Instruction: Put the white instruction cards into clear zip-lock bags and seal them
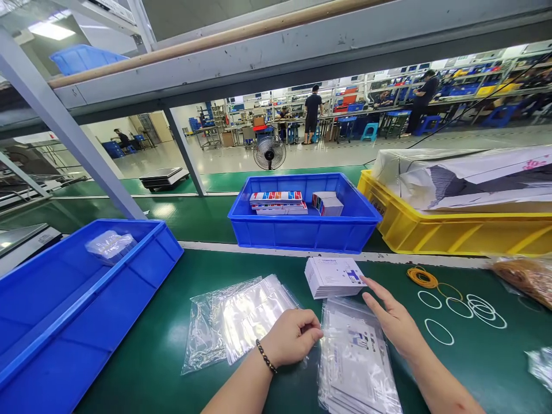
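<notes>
My left hand (297,336) is curled, its thumb and fingertips together at the left edge of a pile of filled clear zip bags (360,359). Whatever it may pinch is hidden. Printed white booklets show through these bags. My right hand (394,316) is open, fingers stretched out, with the fingertips at the right side of a neat stack of white booklets (332,276). This stack stands just beyond the filled bags. Left of my left hand, flat clear plastic bags (248,313) lie spread in an overlapping pile on the green table (159,339).
A blue bin (302,233) with printed boxes stands behind the booklets. Another blue bin (99,305) holds a wrapped pack at left. A yellow crate (466,230) stands at back right. White rings (439,332) and yellow rubber bands (421,278) lie at right. Overhead runs a shelf beam (259,49).
</notes>
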{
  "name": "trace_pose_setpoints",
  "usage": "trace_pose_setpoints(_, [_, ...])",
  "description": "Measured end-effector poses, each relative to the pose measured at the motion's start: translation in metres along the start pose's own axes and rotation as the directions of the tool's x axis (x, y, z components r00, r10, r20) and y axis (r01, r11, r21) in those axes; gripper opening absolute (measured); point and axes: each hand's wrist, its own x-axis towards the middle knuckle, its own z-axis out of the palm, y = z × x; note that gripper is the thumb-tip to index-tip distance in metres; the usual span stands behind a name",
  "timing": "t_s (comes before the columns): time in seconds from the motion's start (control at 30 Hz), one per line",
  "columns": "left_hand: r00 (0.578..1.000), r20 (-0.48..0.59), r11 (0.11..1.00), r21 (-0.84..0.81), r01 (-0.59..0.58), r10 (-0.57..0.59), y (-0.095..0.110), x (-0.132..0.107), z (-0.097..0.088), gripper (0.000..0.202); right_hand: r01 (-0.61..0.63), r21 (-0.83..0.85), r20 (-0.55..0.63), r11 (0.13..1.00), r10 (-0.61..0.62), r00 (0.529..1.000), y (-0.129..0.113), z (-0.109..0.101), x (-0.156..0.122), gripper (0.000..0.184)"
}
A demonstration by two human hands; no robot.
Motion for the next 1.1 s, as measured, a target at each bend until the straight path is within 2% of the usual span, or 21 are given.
trace_pose_setpoints(0.1, [0.999,0.028,0.998,-0.039,0.042,-0.041,-0.001,0.000,0.001,0.010,-0.041,0.070,0.027,0.997,0.039,0.999,0.002,0.004,0.005,0.055])
trace_pose_setpoints(0.27, [0.986,0.132,0.988,-0.101,0.113,-0.099,-0.004,0.001,0.002,0.009,-0.072,0.182,-0.142,0.981,0.099,0.985,-0.008,0.002,-0.001,0.061])
trace_pose_setpoints(0.37, [0.984,0.171,0.992,-0.106,0.067,-0.049,-0.007,0.002,0.004,0.008,-0.110,0.365,-0.222,0.924,0.201,0.954,-0.016,0.000,-0.007,0.055])
trace_pose_setpoints(0.43, [0.983,0.184,0.994,-0.105,0.023,-0.004,-0.009,0.003,0.006,0.010,-0.139,0.457,-0.212,0.878,0.260,0.942,-0.022,-0.001,-0.010,0.048])
trace_pose_setpoints(0.53, [0.982,0.186,0.995,-0.100,0.012,0.007,-0.010,0.003,0.008,0.011,-0.157,0.479,-0.160,0.863,0.262,0.952,-0.032,-0.001,-0.014,0.044])
trace_pose_setpoints(0.67, [0.987,0.160,0.977,-0.203,0.057,-0.025,-0.012,0.003,0.008,0.009,-0.189,0.477,0.019,0.859,0.205,0.979,-0.040,-0.006,-0.018,0.048])
trace_pose_setpoints(0.77, [0.991,0.125,0.950,-0.298,0.091,-0.056,-0.013,0.003,0.008,0.008,-0.209,0.365,0.156,0.907,0.162,0.974,-0.041,-0.010,-0.019,0.041])
trace_pose_setpoints(0.83, [0.992,0.104,0.936,-0.337,0.100,-0.069,-0.012,0.003,0.009,0.009,-0.176,0.259,0.256,0.950,0.109,0.960,-0.042,-0.011,-0.021,0.036])
trace_pose_setpoints(0.9, [0.995,0.076,0.922,-0.377,0.087,-0.062,-0.011,0.004,0.010,0.011,-0.078,0.167,0.418,0.983,0.001,0.908,-0.047,-0.009,-0.024,0.033])
trace_pose_setpoints(0.97, [0.999,0.031,0.905,-0.421,0.053,-0.044,-0.009,0.004,0.011,0.014,0.044,0.130,0.604,0.991,-0.114,0.789,-0.052,-0.005,-0.029,0.033])
trace_pose_setpoints(1.03, [0.999,-0.017,0.889,-0.457,0.024,-0.036,-0.008,0.004,0.011,0.018,0.115,0.133,0.727,0.984,-0.176,0.664,-0.056,0.000,-0.034,0.035])
trace_pose_setpoints(1.07, [0.999,-0.034,0.881,-0.473,0.021,-0.042,-0.007,0.004,0.012,0.021,0.126,0.130,0.754,0.984,-0.180,0.632,-0.057,0.003,-0.036,0.037])
trace_pose_setpoints(1.1, [0.997,-0.041,0.869,-0.493,0.030,-0.058,-0.006,0.004,0.012,0.022,0.127,0.119,0.764,0.985,-0.172,0.622,-0.057,0.005,-0.037,0.038])
